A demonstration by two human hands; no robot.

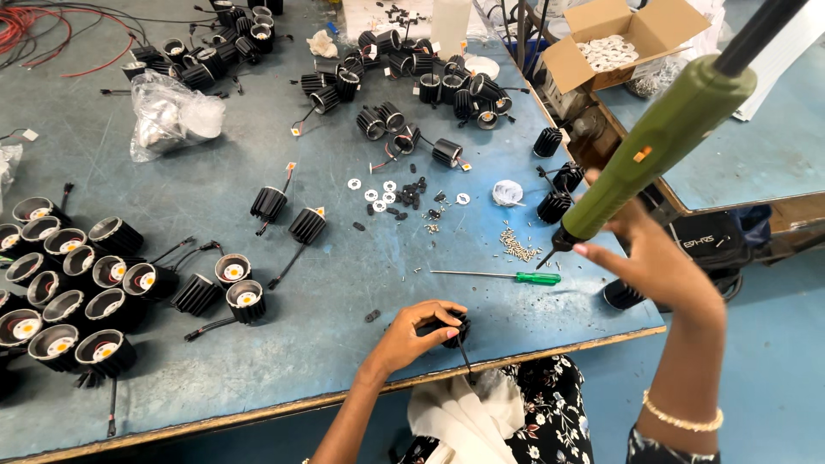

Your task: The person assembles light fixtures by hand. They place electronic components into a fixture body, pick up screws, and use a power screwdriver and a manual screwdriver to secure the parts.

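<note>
My left hand (418, 334) closes around a small black finned lamp housing (454, 330) resting on the blue-grey table (344, 258) near its front edge. A thin black wire hangs from the housing over the edge. My right hand (657, 258) grips a green electric screwdriver (662, 142) that hangs from a black cable, held tilted with its bit pointing down-left just above the table. A pile of small screws (516, 245) lies left of the bit, and a green-handled hand screwdriver (507, 276) lies between my two hands.
Several finished lamp housings with reflectors (77, 292) crowd the left side. More black housings (404, 94) spread across the back. White washers and small black parts (400, 196) lie mid-table. A clear plastic bag (168, 112) sits back left, an open cardboard box (614, 43) back right.
</note>
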